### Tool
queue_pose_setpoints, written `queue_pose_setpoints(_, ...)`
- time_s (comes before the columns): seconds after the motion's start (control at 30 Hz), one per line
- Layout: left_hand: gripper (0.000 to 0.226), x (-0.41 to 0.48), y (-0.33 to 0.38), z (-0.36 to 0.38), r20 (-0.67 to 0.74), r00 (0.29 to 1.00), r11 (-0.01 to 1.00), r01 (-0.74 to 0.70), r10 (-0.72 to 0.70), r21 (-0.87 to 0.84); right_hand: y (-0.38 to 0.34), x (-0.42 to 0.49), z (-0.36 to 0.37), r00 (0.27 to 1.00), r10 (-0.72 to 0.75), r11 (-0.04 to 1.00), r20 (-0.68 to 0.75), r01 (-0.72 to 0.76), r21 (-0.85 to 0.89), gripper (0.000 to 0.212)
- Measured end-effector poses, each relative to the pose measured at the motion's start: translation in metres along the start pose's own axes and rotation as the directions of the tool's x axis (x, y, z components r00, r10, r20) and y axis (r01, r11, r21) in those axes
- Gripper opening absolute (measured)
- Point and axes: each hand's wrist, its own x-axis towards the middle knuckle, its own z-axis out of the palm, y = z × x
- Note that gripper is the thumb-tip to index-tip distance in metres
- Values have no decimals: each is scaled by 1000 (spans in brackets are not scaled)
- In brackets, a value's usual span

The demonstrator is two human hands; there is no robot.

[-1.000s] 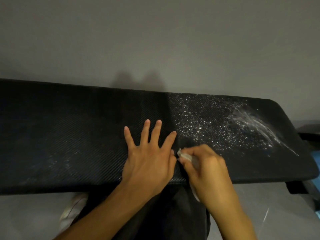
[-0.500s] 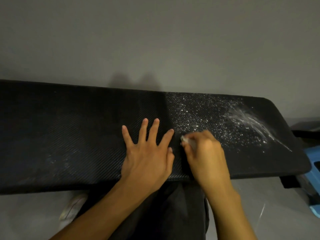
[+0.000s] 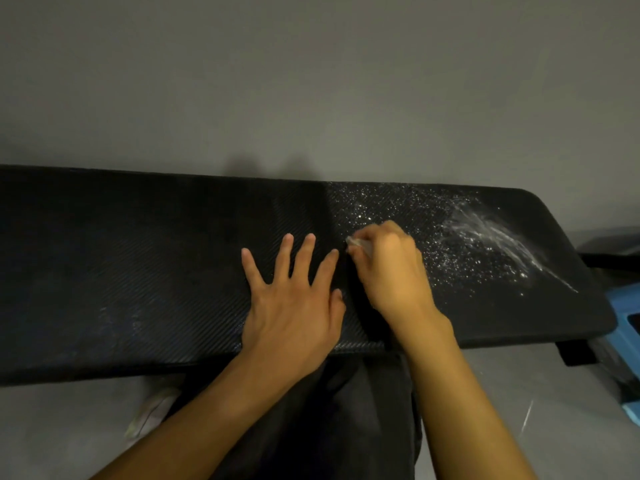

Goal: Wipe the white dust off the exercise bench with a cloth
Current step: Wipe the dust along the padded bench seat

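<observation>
Head view, entries listed by item.

Exercise bench [image 3: 138, 271]: black, long, with ribbed textured padding. It is seen lying across the frame from the left edge almost to the right edge and is set before a plain grey wall [image 3: 311, 81].

White dust [image 3: 450, 244]: scattered as specks over the right part of the bench and gathered into pale streaks near the right end. A few faint specks are noted on the left part.

Left hand [image 3: 294, 306]: laid palm down on the middle of the bench, with the fingers straight and spread. Nothing is held.

Right hand [image 3: 391, 271]: placed just beside the left, at the left border of the dusted area. The fingers are curled and a cloth is grasped within them.

Cloth [image 3: 358, 244]: small and pale, largely hidden by the right hand. Only a corner is shown at the fingertips, held low at the bench surface.

Dark trousers [image 3: 329, 410]: seen below the near bench edge, between the forearms.

Pale shoe [image 3: 152, 410]: recorded on the grey floor [image 3: 554, 393], lower left.

Blue stool [image 3: 627, 327]: partly shown at the right edge, beyond the bench end.
</observation>
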Motion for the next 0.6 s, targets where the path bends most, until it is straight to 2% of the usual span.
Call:
queue_pose_setpoints(0.1, 64, 2, 1, 0, 6, 1000, 1000, 7, -7, -8, 4, -21, -5, 995, -8, 996, 100, -1, 90, 17)
queue_pose_setpoints(0.17, 64, 2, 1, 0, 1, 1000, 1000, 12, -12, -4, 11, -33, -11, 992, 19, 995, 122, -30, 91, 13)
queue_pose_setpoints(0.3, 64, 1, 1, 1, -1, 1000, 1000, 6, -6, 3, 8, -2, -4, 997, 69, 998, -34, -69, 1, 21)
queue_pose_setpoints(0.47, 63, 1, 1, 1, -7, 1000, 1000, 4, -4, -13, 3, -16, 1, 998, -56, 997, 32, 54, 52, 20)
queue_pose_setpoints(0.6, 65, 2, 1, 2, 0, 1000, 1000, 9, -9, -5, 6, -10, -3, 1000, 19, 1000, 9, -19, -21, 19)
